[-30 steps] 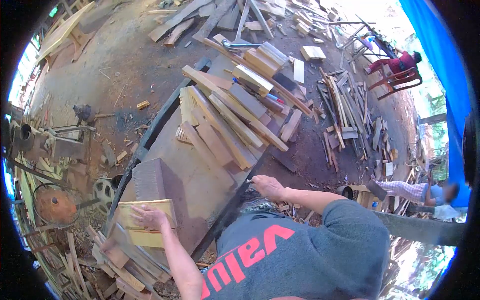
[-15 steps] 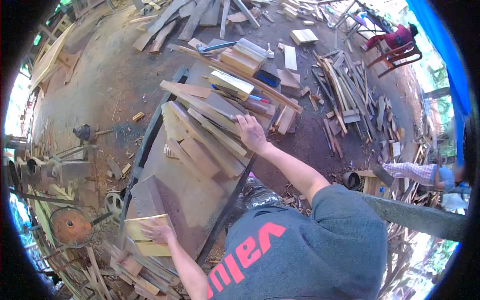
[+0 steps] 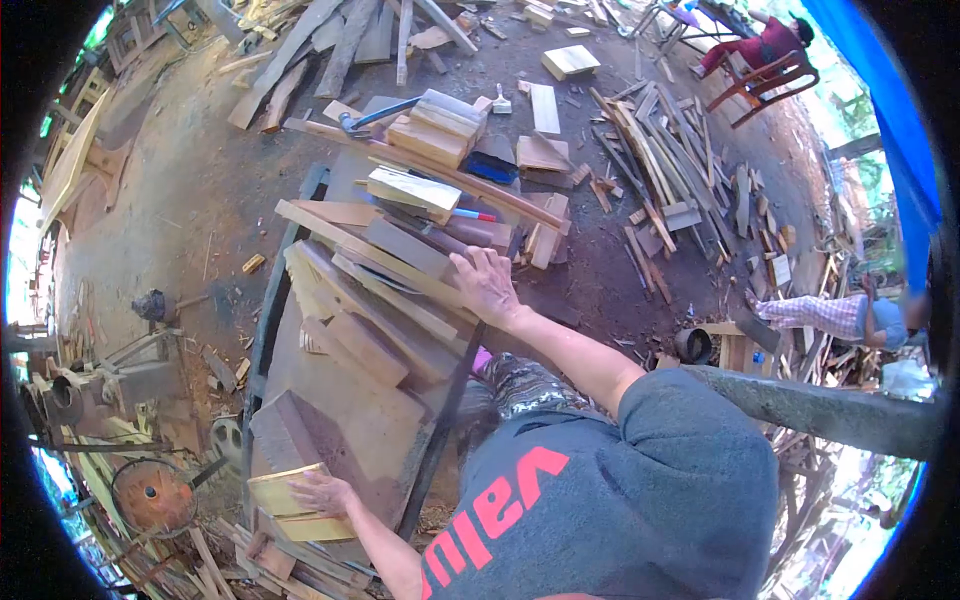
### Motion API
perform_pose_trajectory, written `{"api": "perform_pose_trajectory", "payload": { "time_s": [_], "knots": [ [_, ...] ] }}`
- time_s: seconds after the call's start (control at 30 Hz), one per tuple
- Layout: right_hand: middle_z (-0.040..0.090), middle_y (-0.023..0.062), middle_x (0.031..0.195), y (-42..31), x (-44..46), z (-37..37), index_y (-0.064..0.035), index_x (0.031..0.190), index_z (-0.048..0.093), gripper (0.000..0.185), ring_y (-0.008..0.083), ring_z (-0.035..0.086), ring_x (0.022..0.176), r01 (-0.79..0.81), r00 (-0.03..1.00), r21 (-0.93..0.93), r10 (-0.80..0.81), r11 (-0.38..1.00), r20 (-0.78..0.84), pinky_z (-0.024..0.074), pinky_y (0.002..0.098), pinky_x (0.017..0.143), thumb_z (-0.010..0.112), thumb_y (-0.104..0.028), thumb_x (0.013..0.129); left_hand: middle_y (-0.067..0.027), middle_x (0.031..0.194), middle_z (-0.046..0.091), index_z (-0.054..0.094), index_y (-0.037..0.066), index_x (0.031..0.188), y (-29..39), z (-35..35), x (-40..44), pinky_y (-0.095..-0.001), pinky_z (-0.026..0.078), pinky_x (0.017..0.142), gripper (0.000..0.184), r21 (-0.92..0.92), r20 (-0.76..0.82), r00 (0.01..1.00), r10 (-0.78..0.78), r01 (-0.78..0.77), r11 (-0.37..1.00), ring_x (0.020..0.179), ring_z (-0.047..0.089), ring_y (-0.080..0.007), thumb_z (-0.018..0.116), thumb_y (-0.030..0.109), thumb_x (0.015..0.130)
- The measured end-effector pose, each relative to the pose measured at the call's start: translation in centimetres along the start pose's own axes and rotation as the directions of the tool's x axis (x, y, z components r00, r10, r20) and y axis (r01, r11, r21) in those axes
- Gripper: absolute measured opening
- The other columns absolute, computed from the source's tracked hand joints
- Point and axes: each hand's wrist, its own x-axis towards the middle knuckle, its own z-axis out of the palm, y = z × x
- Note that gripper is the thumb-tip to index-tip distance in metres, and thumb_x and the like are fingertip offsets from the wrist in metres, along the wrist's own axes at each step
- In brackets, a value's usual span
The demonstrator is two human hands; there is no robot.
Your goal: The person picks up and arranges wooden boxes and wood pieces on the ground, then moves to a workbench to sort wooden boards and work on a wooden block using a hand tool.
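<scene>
A pale wooden block [image 3: 272, 490] was covered at near left by the left hand [image 3: 325, 493], fingers spread; 1 long board [image 3: 350, 244] was angled far left from the closer right hand [image 3: 488, 285], its grip obscured.

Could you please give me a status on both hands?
Left hand flat on pale block. Right hand at board pile, grip unclear. Brown block near left hand.

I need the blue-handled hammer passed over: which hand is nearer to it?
The right hand, by the piled planks with the hammer beyond them; the left hand is farther, on a pale board.
</scene>
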Motion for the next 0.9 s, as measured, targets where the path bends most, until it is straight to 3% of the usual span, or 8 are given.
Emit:
{"api": "perform_pose_trajectory", "payload": {
  "time_s": [0.2,0.3,0.47,0.63,0.67,0.73,0.8,0.9],
  "knots": [
    [0.052,0.0100,0.100,0.3,-6.4,-5.3,-0.0076,0.100,0.059,0.021,0.0288,0.049,0.098,0.067,0.996,0.117,-0.073,0.991,0.055,0.0385,0.0403,0.078,0.060,-0.011,0.079,-0.0160,0.142,0.034,0.031,0.016,0.142,0.6,-0.6,-0.6,-0.0555,0.033,0.100,0.054,-0.030,-0.102,0.995,-0.006,0.003,1.000,0.128,0.036,-0.0354,0.026,0.046,0.097],
    [0.054,0.0097,0.086,2.3,-9.6,-6.6,-0.0057,0.094,0.058,0.014,0.0265,0.054,0.086,0.089,0.971,0.248,-0.139,0.965,0.194,0.0419,0.0378,0.071,0.058,-0.010,0.081,-0.0179,0.142,0.034,0.030,0.013,0.142,0.5,-0.9,-0.5,-0.0525,0.031,0.103,0.056,-0.051,-0.008,0.999,-0.032,0.031,0.998,0.128,0.036,-0.0360,0.028,0.046,0.097],
    [0.056,0.0158,0.081,9.2,-13.2,-7.2,-0.0032,0.090,0.056,0.010,0.0346,0.058,0.080,-0.098,0.896,0.453,-0.119,0.886,0.428,0.0463,0.0433,0.071,0.053,-0.007,0.082,-0.0239,0.140,0.035,0.030,0.005,0.140,0.5,0.9,-1.0,-0.0488,0.028,0.106,0.062,-0.131,-0.016,0.997,0.072,-0.073,0.989,0.128,0.035,-0.0382,0.031,0.048,0.096],
    [0.060,0.0200,0.087,19.2,-13.5,-8.3,-0.0027,0.090,0.056,0.014,0.0379,0.060,0.088,-0.191,0.677,0.334,-0.122,0.923,0.726,0.0480,0.0449,0.071,0.054,-0.010,0.078,-0.0277,0.136,0.037,0.033,0.000,0.137,3.5,-0.1,-5.9,-0.0449,0.029,0.105,0.067,-0.136,-0.055,0.992,0.111,-0.117,0.984,0.127,0.036,-0.0393,0.033,0.051,0.094],
    [0.061,0.0207,0.089,20.9,-13.5,-9.1,-0.0026,0.090,0.057,0.015,0.0376,0.060,0.089,-0.206,0.599,0.271,-0.098,0.940,0.795,0.0483,0.0448,0.072,0.054,-0.011,0.078,-0.0285,0.136,0.037,0.035,-0.002,0.136,3.9,1.0,-6.4,-0.0443,0.030,0.104,0.066,-0.299,0.050,0.991,0.127,-0.106,0.948,0.127,0.036,-0.0389,0.034,0.050,0.094],
    [0.062,0.0214,0.094,24.2,-14.1,-10.4,-0.0029,0.092,0.060,0.019,0.0370,0.059,0.097,-0.247,0.626,0.175,0.019,0.953,0.780,0.0477,0.0465,0.079,0.053,-0.012,0.077,-0.0293,0.135,0.037,0.037,-0.003,0.134,5.6,0.7,-8.5,-0.0438,0.031,0.104,0.066,-0.462,0.150,0.979,0.139,-0.055,0.885,0.126,0.037,-0.0385,0.036,0.049,0.094],
    [0.063,0.0219,0.097,27.3,-13.9,-11.5,-0.0041,0.097,0.063,0.024,0.0372,0.059,0.098,-0.290,0.537,-0.044,0.201,0.956,0.820,0.0480,0.0460,0.081,0.051,-0.015,0.080,-0.0295,0.135,0.037,0.038,-0.004,0.133,9.4,-1.8,-12.9,-0.0428,0.033,0.102,0.061,-0.764,0.232,0.953,0.195,0.055,0.643,0.126,0.036,-0.0382,0.037,0.044,0.096],
    [0.064,0.0224,0.090,31.8,-15.9,-11.3,-0.0016,0.091,0.063,0.023,0.0396,0.062,0.090,-0.314,0.447,-0.212,0.341,0.925,0.827,0.0492,0.0473,0.078,0.052,-0.019,0.082,-0.0290,0.125,0.047,0.043,-0.008,0.126,14.4,-5.9,-19.1,-0.0457,0.036,0.098,0.058,-0.847,0.100,0.978,0.186,-0.015,0.531,0.117,0.043,-0.0420,0.039,0.042,0.096]
  ]
}}
